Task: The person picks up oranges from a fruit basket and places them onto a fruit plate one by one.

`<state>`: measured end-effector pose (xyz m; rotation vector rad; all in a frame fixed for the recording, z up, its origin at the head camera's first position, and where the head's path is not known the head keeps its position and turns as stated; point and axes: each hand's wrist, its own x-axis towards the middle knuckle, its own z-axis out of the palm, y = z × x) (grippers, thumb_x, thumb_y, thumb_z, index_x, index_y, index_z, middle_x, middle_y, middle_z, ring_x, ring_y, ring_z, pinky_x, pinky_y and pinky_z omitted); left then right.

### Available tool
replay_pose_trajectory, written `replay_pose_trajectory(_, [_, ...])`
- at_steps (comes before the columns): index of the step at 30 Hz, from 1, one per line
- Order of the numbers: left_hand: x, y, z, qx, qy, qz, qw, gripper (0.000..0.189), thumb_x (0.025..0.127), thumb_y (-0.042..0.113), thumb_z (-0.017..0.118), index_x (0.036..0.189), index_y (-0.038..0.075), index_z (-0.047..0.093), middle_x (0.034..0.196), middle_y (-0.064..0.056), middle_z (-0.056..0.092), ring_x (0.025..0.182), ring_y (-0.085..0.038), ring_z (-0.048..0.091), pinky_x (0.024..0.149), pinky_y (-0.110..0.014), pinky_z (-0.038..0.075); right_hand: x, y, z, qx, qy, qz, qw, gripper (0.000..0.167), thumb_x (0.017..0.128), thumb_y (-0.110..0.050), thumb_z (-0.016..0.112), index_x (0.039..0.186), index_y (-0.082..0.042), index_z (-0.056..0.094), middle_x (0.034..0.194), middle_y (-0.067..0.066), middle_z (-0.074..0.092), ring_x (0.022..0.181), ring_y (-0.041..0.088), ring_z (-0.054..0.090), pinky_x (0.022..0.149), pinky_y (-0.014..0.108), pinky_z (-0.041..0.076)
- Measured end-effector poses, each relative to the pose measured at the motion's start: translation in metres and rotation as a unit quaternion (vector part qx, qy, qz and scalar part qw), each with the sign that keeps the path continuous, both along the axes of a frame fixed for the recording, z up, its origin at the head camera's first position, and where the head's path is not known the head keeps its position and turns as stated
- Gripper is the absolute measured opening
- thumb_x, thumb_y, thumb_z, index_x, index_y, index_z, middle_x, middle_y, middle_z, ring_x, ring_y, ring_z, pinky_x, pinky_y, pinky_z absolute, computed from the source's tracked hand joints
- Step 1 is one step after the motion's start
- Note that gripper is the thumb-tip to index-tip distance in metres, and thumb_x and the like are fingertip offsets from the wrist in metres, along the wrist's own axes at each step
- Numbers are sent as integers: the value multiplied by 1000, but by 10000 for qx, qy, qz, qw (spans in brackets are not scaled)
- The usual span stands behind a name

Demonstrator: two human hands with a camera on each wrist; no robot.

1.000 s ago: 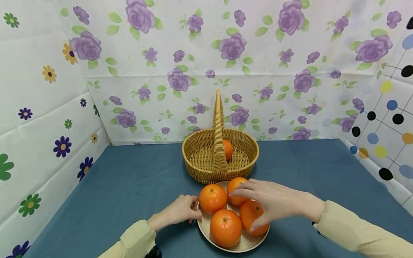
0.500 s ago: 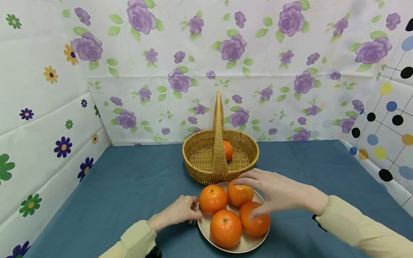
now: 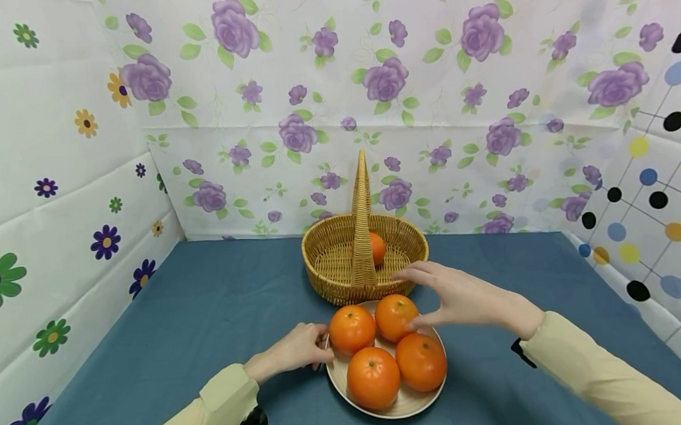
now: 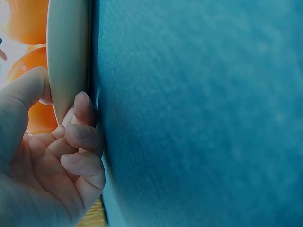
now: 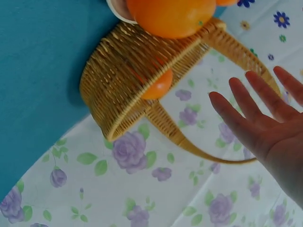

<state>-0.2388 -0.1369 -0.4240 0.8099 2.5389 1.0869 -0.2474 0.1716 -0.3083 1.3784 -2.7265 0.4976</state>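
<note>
In the head view, a round pale plate (image 3: 408, 401) bears several oranges: far-left orange (image 3: 352, 329), near-left orange (image 3: 373, 378), right orange (image 3: 422, 363) and far-right orange (image 3: 394, 315). My left hand (image 3: 302, 347) grips the plate's left rim. The left wrist view shows the thumb at the rim's upper side and curled fingers beneath the plate wall (image 4: 68, 52). Over the plate's far right side hovers my right hand (image 3: 464, 296), thumb overlapping the far-right orange and fingers reaching across the basket's front rim. Its fingers are spread and hold nothing in the right wrist view.
Just behind the plate stands a wicker basket (image 3: 332, 290) with a tall arched handle (image 3: 360, 205). One orange (image 3: 379, 249) lies inside it, partly behind the handle. A blue cloth (image 3: 235, 287) covers the table, and flowered sheets (image 3: 288, 62) wall it in at the back and sides.
My right hand has moved from over the right orange up and away, toward the far-right orange and the basket. The left hand keeps its grip on the plate.
</note>
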Motion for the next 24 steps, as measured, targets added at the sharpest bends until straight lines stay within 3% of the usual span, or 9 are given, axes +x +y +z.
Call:
replay_pose_trajectory(8, [1, 0, 1, 30, -50, 10, 10000, 10, 77, 12, 61, 71, 9, 53, 49, -2, 54, 42, -14, 47, 42, -23, 35, -14, 0, 11, -860, -59, -131, 9962, 67, 76, -47, 67, 130, -15, 44, 122, 0, 48, 102, 11, 48, 78, 31, 44])
replay_pose_trajectory(14, [1, -1, -1, 27, -34, -10, 10000, 10, 77, 12, 60, 72, 10, 53, 49, -1, 54, 41, -13, 47, 41, -23, 35, -24, -2, 13, -1227, -159, -107, 9923, 59, 78, -38, 68, 127, -12, 47, 116, 1, 51, 95, 11, 49, 74, 27, 46])
replay_pose_trajectory(19, [0, -1, -1, 47, -23, -60, 10000, 10, 77, 14, 60, 72, 10, 52, 49, 1, 54, 41, -12, 47, 41, -23, 36, -30, -6, 16, -1523, -418, -444, 9865, 49, 82, -32, 66, 123, -9, 52, 109, 1, 56, 90, 13, 52, 72, 33, 46])
replay_pose_trajectory(24, [0, -1, -1, 40, -62, -34, 10000, 10, 77, 13, 60, 72, 10, 53, 48, 1, 54, 40, -13, 47, 41, -23, 35, -38, -10, 18, -1868, -789, -1128, 9727, 44, 84, -36, 63, 118, -10, 55, 100, 1, 59, 87, 16, 56, 71, 37, 45])
